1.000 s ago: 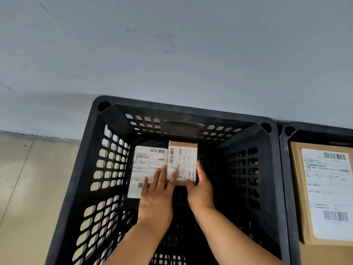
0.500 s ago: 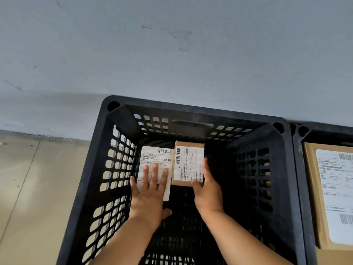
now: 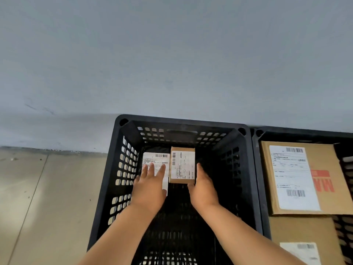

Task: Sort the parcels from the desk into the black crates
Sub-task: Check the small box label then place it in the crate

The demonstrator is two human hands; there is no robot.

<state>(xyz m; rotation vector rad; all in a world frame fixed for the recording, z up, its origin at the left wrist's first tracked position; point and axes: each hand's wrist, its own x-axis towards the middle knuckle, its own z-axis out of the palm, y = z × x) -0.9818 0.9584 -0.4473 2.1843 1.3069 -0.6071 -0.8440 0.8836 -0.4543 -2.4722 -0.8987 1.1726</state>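
— Brown cardboard, that small parcel (image 3: 182, 165)? Where does it sit?

— Deep inside the black crate (image 3: 118, 169), near the far wall, its white label facing up. Just beside it on the left lies a flat white-labelled parcel (image 3: 155, 161); the two look to be touching edge to edge, though the shadow there makes it hard to be sure.

— And the hands?

— The right hand (image 3: 203, 188) cups the small parcel's right side and near corner, fingers laid along its edge and the thumb at the near edge. The left hand (image 3: 150, 184) rests flat on the white-labelled parcel, fingers straight and spread, gripping nothing.

— Both forearms in the crate?

— Yes, both reach down over its near rim.

— What else is around?

— A second black crate (image 3: 257, 169) stands right against the first on the right. A large cardboard box (image 3: 321, 180) with a white shipping label and red print lies in it, and another cardboard box (image 3: 298, 232) lies nearer, partly under it. The crates stand against a grey wall (image 3: 172, 54) on a pale tiled floor (image 3: 47, 197).
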